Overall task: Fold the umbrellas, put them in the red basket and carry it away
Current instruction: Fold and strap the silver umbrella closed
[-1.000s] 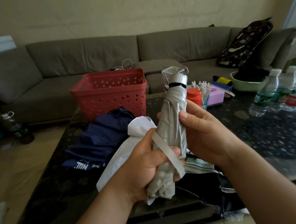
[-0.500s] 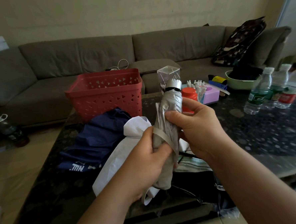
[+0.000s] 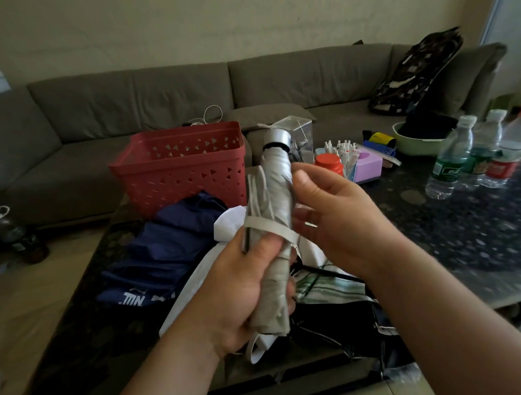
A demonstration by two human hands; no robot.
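Note:
I hold a folded silver umbrella [image 3: 278, 190] upright above the dark table [image 3: 469, 233]. My left hand [image 3: 243, 287] grips its lower half, thumb pressing the pale strap [image 3: 270, 225] that wraps round the canopy. My right hand [image 3: 331, 220] curls round its right side, thumb near the top and fingertips by the strap. The red basket [image 3: 178, 168] stands behind to the left; nothing shows inside it. A navy umbrella [image 3: 164, 243], a white one [image 3: 194, 283], a striped one [image 3: 329, 287] and a black one [image 3: 330, 315] lie unfolded on the table under my hands.
Three water bottles [image 3: 452, 161] stand at the right of the table. Behind the umbrella are a clear box [image 3: 298, 131], an orange-lidded jar [image 3: 329, 164], a pen holder, a pink box [image 3: 368, 163] and a green bowl [image 3: 417, 142]. A grey sofa [image 3: 125, 98] runs behind; a bottle [image 3: 14, 236] stands on the floor at left.
The strap now wraps across the umbrella's middle. My right hand has slid from the front of the canopy to its right side. My left hand keeps its grip.

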